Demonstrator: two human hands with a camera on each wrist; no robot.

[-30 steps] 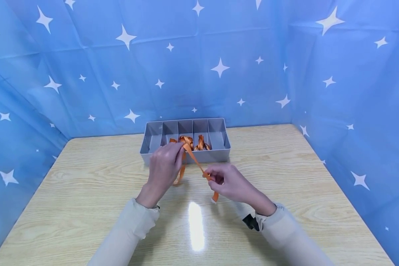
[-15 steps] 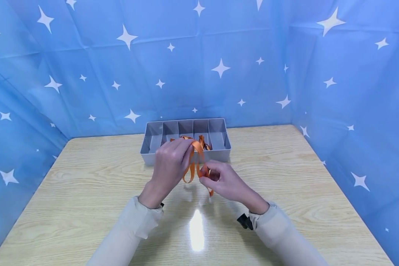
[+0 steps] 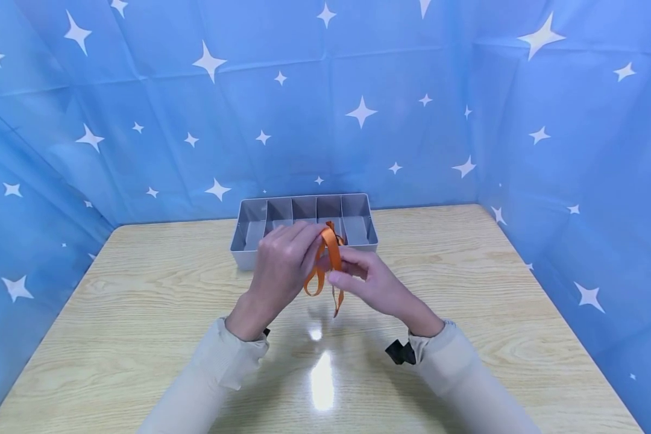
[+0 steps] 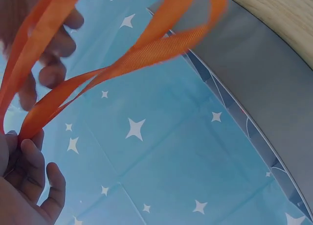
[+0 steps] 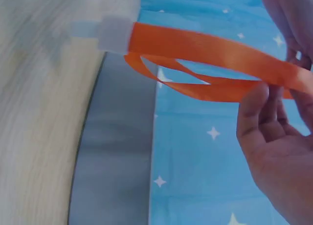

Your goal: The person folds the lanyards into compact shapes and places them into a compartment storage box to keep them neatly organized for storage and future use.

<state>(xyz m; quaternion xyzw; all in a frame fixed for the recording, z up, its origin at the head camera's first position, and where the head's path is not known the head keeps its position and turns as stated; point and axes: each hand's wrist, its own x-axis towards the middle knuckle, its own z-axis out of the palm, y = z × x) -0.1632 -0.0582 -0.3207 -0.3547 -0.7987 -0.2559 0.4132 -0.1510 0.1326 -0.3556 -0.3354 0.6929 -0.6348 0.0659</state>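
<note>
An orange ribbon [image 3: 333, 250] hangs in loops between the two hands, in front of a grey divided tray [image 3: 246, 260]. The left hand [image 3: 282, 259] pinches its upper part, high over the tray's front edge. From the right, the right hand [image 3: 377, 286] loosely holds the strand, which passes between thumb and fingers. In the right wrist view, the ribbon [image 5: 195, 45] has a whitish tip pointing down, and the right hand's fingertips [image 5: 261, 90] touch a strand. How firmly they press is hard to tell. More orange ribbon [image 3: 331, 225] lies in the tray, mostly hidden behind the hands.
The tray stands near the back edge of a light wooden table [image 3: 141, 331]. A blue curtain [image 3: 304, 120] with white stars hangs behind it and along both sides. Dividers [image 3: 317, 211] split the tray into several compartments.
The left hand has shifted right, pulling the ribbon away from the tray's contents. The right hand has moved left and up along the strand, and the taut stretch between the hands has become loops.
</note>
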